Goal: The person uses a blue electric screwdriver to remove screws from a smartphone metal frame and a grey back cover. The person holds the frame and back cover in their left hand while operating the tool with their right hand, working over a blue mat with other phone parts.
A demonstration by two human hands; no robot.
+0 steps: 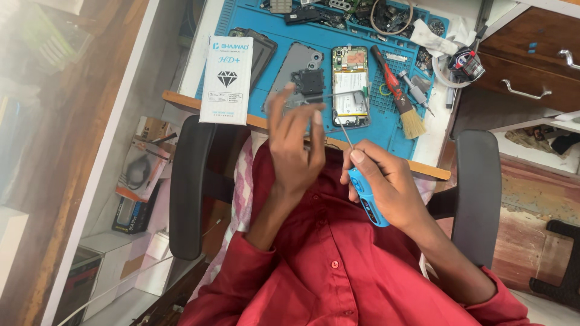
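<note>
My left hand (294, 143) is raised over the near edge of the blue work mat (386, 130), fingers pinched together; whether something tiny sits between them cannot be told. My right hand (386, 184) grips a blue screwdriver (367, 199) whose thin shaft points up toward the mat. On the mat lies an opened phone (350, 84) with its battery and board exposed. Beside it lie a grey back cover (298, 63) and a small black inner plate (308, 81).
A white box (226, 78) lies on the mat's left edge over a dark phone (263, 51). A red-handled brush (400, 93), a grey driver (415, 92) and loose parts sit to the right. Black chair armrests (188, 187) flank me. Wooden drawers (531, 60) stand right; boxes lie on the floor at left.
</note>
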